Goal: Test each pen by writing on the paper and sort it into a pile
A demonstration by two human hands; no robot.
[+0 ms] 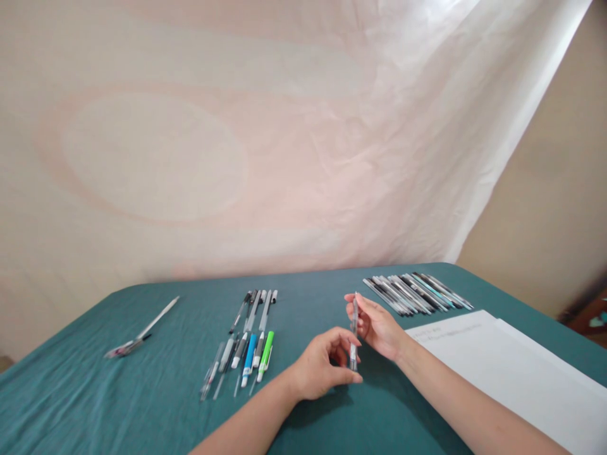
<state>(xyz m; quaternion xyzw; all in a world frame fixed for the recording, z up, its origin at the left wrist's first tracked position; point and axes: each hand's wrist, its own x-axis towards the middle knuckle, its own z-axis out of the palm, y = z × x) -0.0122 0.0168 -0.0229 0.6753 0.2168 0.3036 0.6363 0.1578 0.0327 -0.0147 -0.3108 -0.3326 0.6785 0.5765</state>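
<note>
Between my two hands a slim clear-and-grey pen (354, 325) stands nearly upright above the table. My left hand (325, 365) pinches its lower end, with the thumb below and the other fingers curled behind. Closed around the upper end are the thumb and fingertips of my right hand (378, 326). Left of my hands lie several pen parts: a blue barrel (249, 360), a green barrel (266, 355), grey pieces and thin clear tubes. Just beyond them, grey refills with caps (265, 311) lie side by side.
A row of several pens or refills (417, 294) lies at the back right. White paper sheets (512, 373) with faint writing cover the right front. A white pen-like stick (159, 318) and small pieces lie far left. The green tablecloth (71, 392) meets a pale hanging cloth (303, 158).
</note>
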